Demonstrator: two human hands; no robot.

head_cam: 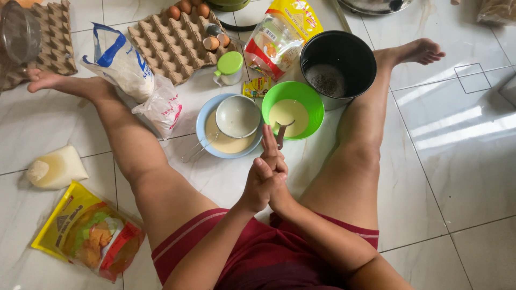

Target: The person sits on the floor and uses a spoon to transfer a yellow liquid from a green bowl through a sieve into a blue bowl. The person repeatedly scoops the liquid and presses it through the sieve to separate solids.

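I sit on a white tiled floor with my legs spread. My left hand (257, 185) is curled around my right hand (273, 153), whose fingers point straight up; neither holds an object. Just beyond the fingertips stands a green bowl (317, 110) of pale batter with a dark spoon (280, 135) leaning in it. Left of it a blue bowl (203, 129) of batter carries a round metal sieve (237, 115).
A black pot (357, 53) stands behind the green bowl. An egg tray (169, 45) with a few eggs, a white powder bag (122, 63), a green-lidded cup (230, 67) and yellow packets (282, 35) lie beyond. Another yellow packet (86, 233) and a pale pouch (56, 169) lie at left.
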